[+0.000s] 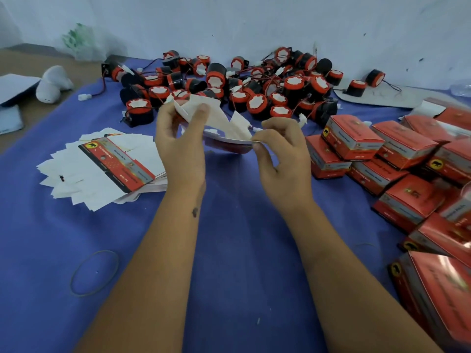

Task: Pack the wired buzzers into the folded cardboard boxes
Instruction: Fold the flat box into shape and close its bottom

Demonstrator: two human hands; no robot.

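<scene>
Both hands held one unfolded carton blank [224,128] above the blue cloth [229,250]: the left hand [182,146] pinched its upper flap between thumb and fingers, and the right hand [280,154] pinched its near edge. The blank showed a white inside and a red printed outside. Behind it lay a heap of several dozen wired buzzers [242,85], too tangled to count, each black with a red rim, a white face and thin red and black leads. A fanned stack of flat blanks [107,166] lay to the left. About a dozen folded red boxes [382,159] were piled at the right. One rubber band [94,272] lay near the left forearm.
</scene>
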